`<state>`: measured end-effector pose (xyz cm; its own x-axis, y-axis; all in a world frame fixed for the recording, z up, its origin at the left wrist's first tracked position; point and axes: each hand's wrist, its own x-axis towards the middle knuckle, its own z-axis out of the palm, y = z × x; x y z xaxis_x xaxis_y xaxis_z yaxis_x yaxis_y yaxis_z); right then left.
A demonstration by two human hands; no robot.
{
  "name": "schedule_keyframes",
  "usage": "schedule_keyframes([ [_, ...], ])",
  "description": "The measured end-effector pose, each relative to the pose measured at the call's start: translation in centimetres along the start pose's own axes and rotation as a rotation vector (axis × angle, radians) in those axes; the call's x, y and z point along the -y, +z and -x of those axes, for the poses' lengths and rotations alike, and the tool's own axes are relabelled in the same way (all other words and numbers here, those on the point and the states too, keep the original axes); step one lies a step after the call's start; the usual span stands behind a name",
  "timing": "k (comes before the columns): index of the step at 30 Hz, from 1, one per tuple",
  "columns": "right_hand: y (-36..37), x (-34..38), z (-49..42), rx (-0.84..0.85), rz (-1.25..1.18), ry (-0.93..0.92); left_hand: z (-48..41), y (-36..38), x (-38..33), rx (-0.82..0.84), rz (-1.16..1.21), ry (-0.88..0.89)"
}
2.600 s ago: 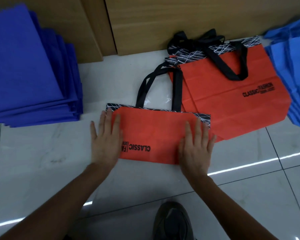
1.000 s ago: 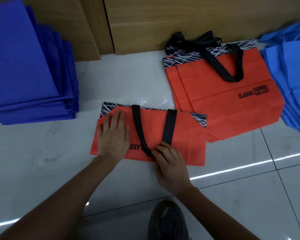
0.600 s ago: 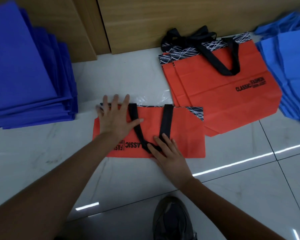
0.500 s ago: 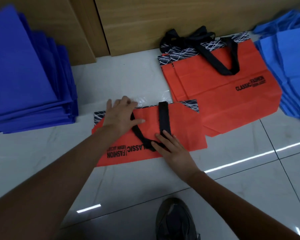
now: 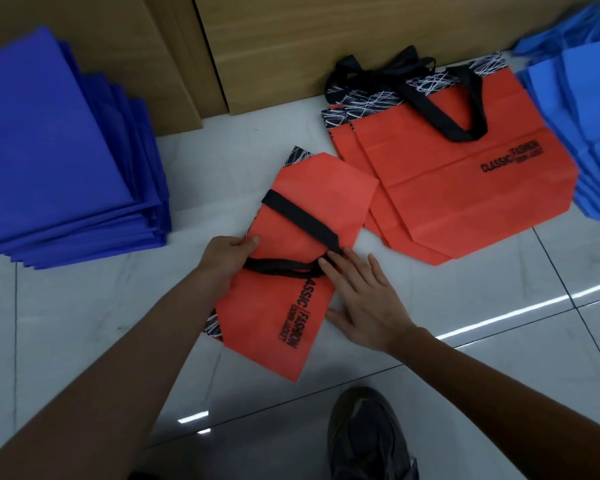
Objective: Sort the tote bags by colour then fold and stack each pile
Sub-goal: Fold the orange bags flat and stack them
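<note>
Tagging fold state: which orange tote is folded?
The near orange tote, gripped by the left hand and pressed by the right hand, handles across it. The other orange totes lie flat, unfolded.

The left forearm [image 5: 118,368] and right forearm [image 5: 499,393] are bare as far as the picture's edge, and the left hand [image 5: 222,261] and right hand [image 5: 364,299] are bare too. Clothing in view is one shoe [image 5: 368,441]: a dark grey trainer with a rounded toe and darker lacing down its middle, its details blurred.
</note>
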<state>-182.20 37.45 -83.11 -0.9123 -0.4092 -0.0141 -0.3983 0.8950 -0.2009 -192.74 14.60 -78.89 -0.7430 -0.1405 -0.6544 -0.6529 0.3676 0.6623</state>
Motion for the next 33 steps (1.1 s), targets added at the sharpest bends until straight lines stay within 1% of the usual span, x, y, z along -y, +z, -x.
schedule_keyframes([
  [3,0.2,-0.2,-0.8,0.011,0.013,-0.001,0.3,-0.6,-0.7,0.078,0.083,-0.159],
  [5,0.2,-0.3,-1.4,-0.011,-0.013,0.02,0.7,-1.3,-1.2,0.136,0.119,-0.27],
  [7,0.2,-0.4,-2.0,-0.108,-0.157,0.074,1.3,-2.0,-1.6,0.234,0.179,-0.339],
  [8,0.1,-0.5,-2.3,-0.159,-0.292,0.112,1.4,-2.3,-1.5,0.277,0.213,-0.34],
  [10,-0.8,-0.2,-2.7,-0.189,-0.638,0.216,1.5,-2.9,-0.8,0.317,0.289,-0.274],
  [12,-2.2,0.3,-3.1,-0.201,-0.923,0.399,1.3,-3.2,-0.2,0.306,0.325,-0.12],
  [14,-3.1,0.8,-3.7,-0.241,-1.076,0.579,0.9,-3.1,0.2,0.251,0.306,0.05],
  [15,-3.2,1.0,-4.0,-0.281,-1.117,0.635,0.6,-2.8,0.3,0.255,0.3,0.109],
  [17,-3.2,1.6,-4.7,-0.387,-1.16,0.721,0.3,-1.7,-0.1,0.315,0.29,0.196],
  [19,-3.0,1.9,-5.5,-0.501,-1.145,0.8,0.1,-0.3,-1.0,0.327,0.341,0.179],
  [21,-2.8,2.0,-6.2,-0.549,-1.135,0.893,-0.2,1.1,-2.0,0.222,0.45,0.123],
  [24,-2.5,1.6,-7.0,-0.554,-1.053,0.984,-1.2,2.7,-2.7,-0.018,0.442,0.1],
  [25,-2.4,1.4,-7.3,-0.544,-1.006,0.983,-1.5,2.9,-2.7,-0.046,0.411,0.1],
  [26,-2.5,1.4,-7.5,-0.527,-0.948,0.962,-1.7,3.0,-2.7,-0.037,0.376,0.11],
  [27,-2.6,1.4,-7.6,-0.511,-0.849,0.92,-1.8,3.0,-2.6,-0.012,0.34,0.125],
  [28,-2.5,1.3,-7.7,-0.5,-0.697,0.845,-1.9,3.0,-2.5,0.014,0.312,0.144],
  [30,-2.5,1.2,-7.8,-0.454,-0.359,0.631,-2.0,2.6,-2.3,0.032,0.257,0.193],
  [32,-2.4,0.6,-8.0,-0.361,-0.195,0.41,-2.2,1.8,-2.3,0.061,0.173,0.27],
  [33,-2.3,0.1,-8.2,-0.308,-0.145,0.335,-2.6,1.3,-2.2,0.081,0.105,0.313],
])
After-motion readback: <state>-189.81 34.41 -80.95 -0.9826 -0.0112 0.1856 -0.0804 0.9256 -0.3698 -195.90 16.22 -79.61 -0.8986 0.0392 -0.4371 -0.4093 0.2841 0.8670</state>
